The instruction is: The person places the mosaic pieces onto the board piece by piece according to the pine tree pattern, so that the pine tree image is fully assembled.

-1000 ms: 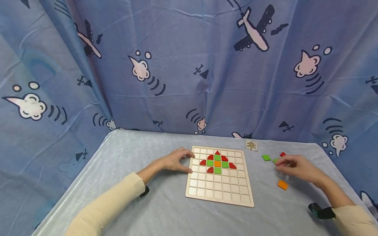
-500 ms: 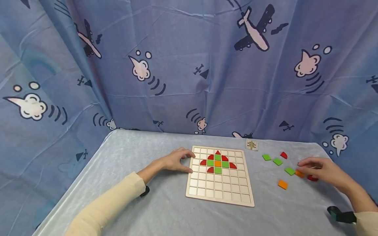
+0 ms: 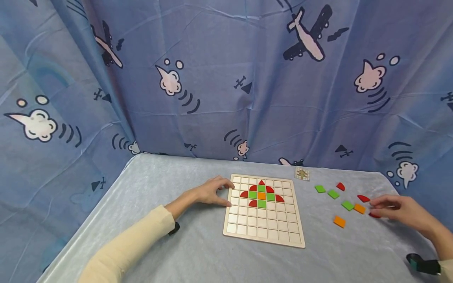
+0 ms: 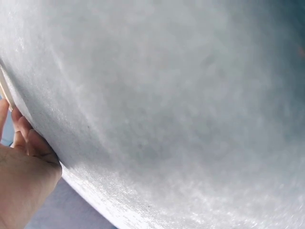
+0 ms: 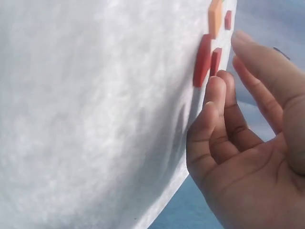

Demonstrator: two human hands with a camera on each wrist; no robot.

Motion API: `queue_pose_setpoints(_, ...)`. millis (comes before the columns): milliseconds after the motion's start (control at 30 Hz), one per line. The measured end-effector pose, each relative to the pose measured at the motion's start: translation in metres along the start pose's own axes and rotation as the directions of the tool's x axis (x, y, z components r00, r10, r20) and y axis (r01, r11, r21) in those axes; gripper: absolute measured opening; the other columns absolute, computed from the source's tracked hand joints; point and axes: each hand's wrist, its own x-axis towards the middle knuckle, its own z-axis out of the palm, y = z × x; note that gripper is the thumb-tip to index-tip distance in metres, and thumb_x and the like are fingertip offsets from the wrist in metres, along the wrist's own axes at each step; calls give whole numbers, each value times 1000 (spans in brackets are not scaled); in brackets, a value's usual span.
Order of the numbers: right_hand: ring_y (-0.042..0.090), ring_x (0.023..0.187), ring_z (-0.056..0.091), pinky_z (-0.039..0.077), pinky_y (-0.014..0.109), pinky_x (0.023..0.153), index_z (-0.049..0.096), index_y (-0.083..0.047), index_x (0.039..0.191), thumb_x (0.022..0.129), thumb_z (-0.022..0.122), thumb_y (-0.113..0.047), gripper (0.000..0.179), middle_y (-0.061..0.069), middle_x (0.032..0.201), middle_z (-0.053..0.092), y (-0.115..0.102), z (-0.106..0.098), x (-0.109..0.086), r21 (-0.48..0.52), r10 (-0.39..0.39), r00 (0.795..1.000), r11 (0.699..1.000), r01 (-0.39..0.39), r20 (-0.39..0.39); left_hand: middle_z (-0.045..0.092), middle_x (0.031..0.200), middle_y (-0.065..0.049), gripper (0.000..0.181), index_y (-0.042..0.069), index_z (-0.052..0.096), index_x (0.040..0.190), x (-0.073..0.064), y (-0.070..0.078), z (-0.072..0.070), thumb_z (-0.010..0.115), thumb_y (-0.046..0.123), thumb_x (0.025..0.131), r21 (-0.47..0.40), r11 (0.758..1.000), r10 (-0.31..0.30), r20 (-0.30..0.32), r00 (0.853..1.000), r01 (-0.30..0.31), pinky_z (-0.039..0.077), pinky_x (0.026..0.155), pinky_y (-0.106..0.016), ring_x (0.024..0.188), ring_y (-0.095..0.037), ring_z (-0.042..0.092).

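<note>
In the head view my left hand (image 3: 209,192) is at the left edge of the white gridded board (image 3: 244,226), thumb and fingertips apart along its rim. Red, green and orange tiles form a pattern in the board's upper half. At the right, my right hand (image 3: 407,212) is low over the table with thumb and fingers apart and nothing between them. Its fingertips are close to two red quarter-round tiles, a farther one (image 3: 363,198) and a nearer one (image 3: 374,215) partly hidden under the thumb. The right wrist view has a red tile (image 5: 202,61) just past the loosely bent fingers.
Between the board and my right hand lie green tiles (image 3: 333,194), orange tiles (image 3: 339,221) and another red tile (image 3: 341,186). A small pattern card (image 3: 302,173) is behind the board's right corner. A blue printed curtain (image 3: 212,78) stands along the table's back.
My right hand has moved right, from over the green tiles past the orange one to the red tiles, uncovering tiles it had hidden. The left hand stays at the board.
</note>
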Motion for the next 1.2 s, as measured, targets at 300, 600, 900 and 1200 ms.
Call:
queue_pose_setpoints(300,-5,76,55,52,20,65,66,3,118,86,76,-32,49,7,101,72,-1,3,-6,-34,-101,995,994,101,3,55,128,-3,59,25,56,131,1,-1,2,81,41,80,-5,1000,-1,-10,1000,1,45,104,-39,116,-21,55)
queue_pose_setpoints(600,-3,74,56,53,19,66,68,3,112,83,79,-22,40,6,99,71,2,3,0,-39,-102,995,994,102,10,55,128,-3,60,25,56,132,0,-2,3,81,43,80,-3,1000,1,-12,1000,-1,45,104,-39,116,-21,55)
queue_pose_setpoints(900,-5,74,55,53,18,66,67,6,114,83,79,-21,44,7,98,72,0,2,2,-45,-104,994,993,105,32,54,129,-3,60,25,56,132,0,-2,2,81,41,80,-11,1000,1,-6,1000,-1,45,104,-39,116,-21,54)
queue_pose_setpoints(1200,-1,74,53,52,18,67,67,3,111,83,79,-23,40,2,94,69,1,2,3,-27,-81,995,996,83,55,54,129,-3,60,24,56,132,0,0,0,81,42,81,-17,1000,-2,-4,1000,2,45,104,-39,116,-21,54)
